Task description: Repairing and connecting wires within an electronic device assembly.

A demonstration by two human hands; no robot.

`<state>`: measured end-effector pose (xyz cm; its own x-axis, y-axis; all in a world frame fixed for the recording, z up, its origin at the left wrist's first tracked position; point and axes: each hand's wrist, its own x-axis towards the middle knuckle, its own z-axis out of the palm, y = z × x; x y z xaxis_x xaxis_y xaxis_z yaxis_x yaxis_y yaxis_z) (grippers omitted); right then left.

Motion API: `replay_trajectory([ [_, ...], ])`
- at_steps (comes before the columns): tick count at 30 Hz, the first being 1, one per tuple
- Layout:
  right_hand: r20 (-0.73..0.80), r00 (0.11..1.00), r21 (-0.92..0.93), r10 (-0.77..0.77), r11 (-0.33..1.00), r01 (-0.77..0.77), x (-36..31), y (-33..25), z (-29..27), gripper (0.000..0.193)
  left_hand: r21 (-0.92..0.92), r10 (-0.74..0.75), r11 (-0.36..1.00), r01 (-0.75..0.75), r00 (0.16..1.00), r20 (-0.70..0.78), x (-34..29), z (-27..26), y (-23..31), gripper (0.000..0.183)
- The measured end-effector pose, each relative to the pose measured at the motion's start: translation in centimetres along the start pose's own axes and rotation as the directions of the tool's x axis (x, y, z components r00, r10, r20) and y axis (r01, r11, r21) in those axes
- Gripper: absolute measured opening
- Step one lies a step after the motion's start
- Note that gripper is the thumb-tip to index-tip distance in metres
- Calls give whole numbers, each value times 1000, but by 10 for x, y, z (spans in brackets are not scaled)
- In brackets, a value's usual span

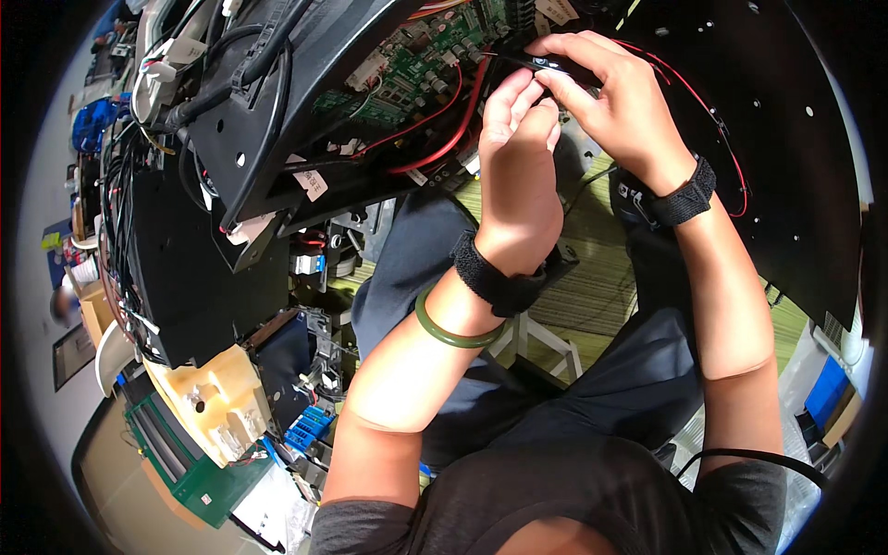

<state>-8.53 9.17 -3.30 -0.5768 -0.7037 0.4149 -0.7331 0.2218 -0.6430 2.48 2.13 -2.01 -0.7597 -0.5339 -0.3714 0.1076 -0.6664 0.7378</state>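
Observation:
My right hand (624, 106) pinches a thin black cable-like piece (546, 64) with a shiny spot, between thumb and fingers. Just below it my left hand (523, 176) is closed, its curled fingertips close against the same piece. Whatever lies inside the left fingers is hidden. Both hands are at the open side of a black metal housing (333, 55). Inside that housing sits a green circuit board (416, 69) with connectors. A thick red cable (470, 116) runs along the board toward my left fingers.
A large black panel (777, 139) with holes and a thin red wire (689, 88) stands to the right. Black cables (277, 55) hang over the housing at upper left. A cream plastic part (208, 398) and a green case (217, 476) lie at lower left.

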Motion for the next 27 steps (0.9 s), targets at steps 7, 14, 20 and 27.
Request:
replay_trajectory([
  [7,14,1000,22,14,1000,-14,1,-1,-1,25,-28,-10,1000,11,999,33,2,-1,0,53],
  [14,10,1000,-3,7,1000,-7,1,-4,-1,25,-47,-8,999,10,999,44,1,-2,2,53],
  [20,34,999,12,18,1000,-19,2,-5,-2,24,-21,-22,1000,22,1000,5,2,-4,4,51],
  [27,64,997,-1,-51,999,51,-3,-15,-3,23,-55,-17,998,18,1000,4,6,-7,1,30],
])
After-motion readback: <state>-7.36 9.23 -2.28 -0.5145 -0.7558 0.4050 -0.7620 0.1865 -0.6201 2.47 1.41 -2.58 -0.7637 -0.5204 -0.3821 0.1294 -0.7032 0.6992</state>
